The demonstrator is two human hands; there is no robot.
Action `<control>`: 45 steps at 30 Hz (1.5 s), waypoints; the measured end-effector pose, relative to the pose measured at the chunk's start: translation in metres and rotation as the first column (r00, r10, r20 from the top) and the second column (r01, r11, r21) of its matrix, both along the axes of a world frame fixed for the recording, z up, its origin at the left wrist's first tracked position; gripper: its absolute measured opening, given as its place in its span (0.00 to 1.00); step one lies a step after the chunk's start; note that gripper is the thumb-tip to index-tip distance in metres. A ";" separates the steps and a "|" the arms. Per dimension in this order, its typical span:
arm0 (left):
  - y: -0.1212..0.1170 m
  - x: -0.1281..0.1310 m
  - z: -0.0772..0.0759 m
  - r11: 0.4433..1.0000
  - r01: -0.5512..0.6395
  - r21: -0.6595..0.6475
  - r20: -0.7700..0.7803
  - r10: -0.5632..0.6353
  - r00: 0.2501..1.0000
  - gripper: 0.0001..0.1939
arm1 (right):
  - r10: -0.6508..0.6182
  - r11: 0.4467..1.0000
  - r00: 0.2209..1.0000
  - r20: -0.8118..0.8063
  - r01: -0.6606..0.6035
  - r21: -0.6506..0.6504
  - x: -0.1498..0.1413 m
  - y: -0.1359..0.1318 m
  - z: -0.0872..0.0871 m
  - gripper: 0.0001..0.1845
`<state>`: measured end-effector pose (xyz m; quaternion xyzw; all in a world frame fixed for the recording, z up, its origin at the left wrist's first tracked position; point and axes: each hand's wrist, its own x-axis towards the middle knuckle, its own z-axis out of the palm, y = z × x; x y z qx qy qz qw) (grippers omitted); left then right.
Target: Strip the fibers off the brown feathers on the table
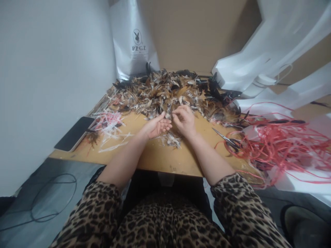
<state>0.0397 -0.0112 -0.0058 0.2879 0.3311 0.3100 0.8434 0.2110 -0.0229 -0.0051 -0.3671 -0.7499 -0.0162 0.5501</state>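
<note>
A broad heap of brown, black and white feathers (165, 91) covers the far half of the wooden table (165, 162). At the heap's near edge, my left hand (158, 126) is held palm up with its fingers stretched out, and nothing shows in it. Close beside it, my right hand (184, 120) has thumb and fingers pinched together. Whatever is between those fingertips is too small to make out against the feathers behind. Below the hands lies a small clump of pale feathers (172, 139).
A phone (74, 133) lies at the left edge, with pink and white plastic strips (110, 120) next to it. On the right are black-handled scissors (227, 138) and tangled red ribbon (281, 144). A white printed bag (134, 44) stands behind the feathers.
</note>
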 end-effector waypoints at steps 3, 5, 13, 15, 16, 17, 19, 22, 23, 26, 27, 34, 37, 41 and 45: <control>-0.001 -0.001 0.001 1.000 -0.018 0.008 0.060 0.017 0.998 0.18 | 0.028 1.000 0.999 0.036 -0.028 0.008 -0.003 -0.002 -0.002 0.05; -0.002 -0.002 0.002 0.998 -0.058 0.018 0.073 0.056 0.996 0.15 | 0.045 0.999 0.997 0.059 -0.046 0.002 -0.004 -0.002 -0.003 0.05; -0.001 -0.004 0.004 0.996 -0.078 0.042 0.041 0.077 0.996 0.15 | 0.153 0.988 0.976 0.154 -0.156 0.005 -0.006 -0.004 -0.006 0.07; -0.003 -0.004 0.003 0.987 -0.110 0.114 0.033 0.107 0.994 0.09 | 0.178 0.984 0.974 0.141 -0.180 0.000 -0.007 -0.006 -0.005 0.07; -0.003 -0.004 0.003 0.978 -0.125 0.166 0.020 0.124 0.992 0.07 | 0.185 0.983 0.976 0.119 -0.185 -0.013 -0.007 -0.007 -0.004 0.07; -0.004 -0.003 0.004 0.963 -0.145 0.226 -0.002 0.149 0.989 0.07 | 0.187 0.982 0.979 0.082 -0.184 -0.036 -0.008 -0.007 -0.003 0.06; -0.004 -0.002 0.004 0.911 -0.197 0.361 -0.077 0.240 0.968 0.09 | 0.161 0.980 0.986 -0.040 -0.164 -0.114 -0.011 -0.007 -0.001 0.04; -0.004 0.002 0.002 0.796 -0.279 0.538 -0.188 0.436 0.880 0.12 | 0.065 0.921 0.955 -0.291 -0.170 -0.350 -0.015 -0.006 0.002 0.08; -0.004 0.003 0.000 0.760 -0.295 0.579 -0.209 0.488 0.848 0.12 | 0.030 0.878 0.931 -0.365 -0.198 -0.435 -0.017 -0.005 0.002 0.10; -0.004 0.006 -0.006 0.671 -0.299 0.678 -0.220 0.574 0.789 0.11 | -0.051 0.756 0.881 -0.471 -0.274 -0.595 -0.020 -0.002 0.003 0.15; -0.004 0.007 -0.008 0.645 -0.291 0.706 -0.220 0.591 0.777 0.10 | -0.072 0.732 0.875 -0.479 -0.280 -0.621 -0.021 -0.002 0.002 0.17; -0.004 0.010 -0.013 0.619 -0.220 0.754 -0.251 0.581 0.774 0.09 | -0.110 0.654 0.799 -0.591 -0.390 -0.649 -0.023 0.000 -0.001 0.19; -0.003 0.009 -0.011 0.651 -0.216 0.728 -0.253 0.547 0.798 0.09 | -0.128 0.642 0.793 -0.596 -0.392 -0.659 -0.022 0.000 0.000 0.19; -0.002 0.009 -0.012 0.634 -0.237 0.736 -0.250 0.581 0.775 0.09 | -0.156 0.633 0.800 -0.579 -0.369 -0.681 -0.022 0.000 0.001 0.18; -0.003 0.008 -0.012 0.609 -0.212 0.765 -0.276 0.606 0.746 0.08 | -0.175 0.672 0.789 -0.590 -0.342 -0.657 -0.021 0.002 -0.001 0.15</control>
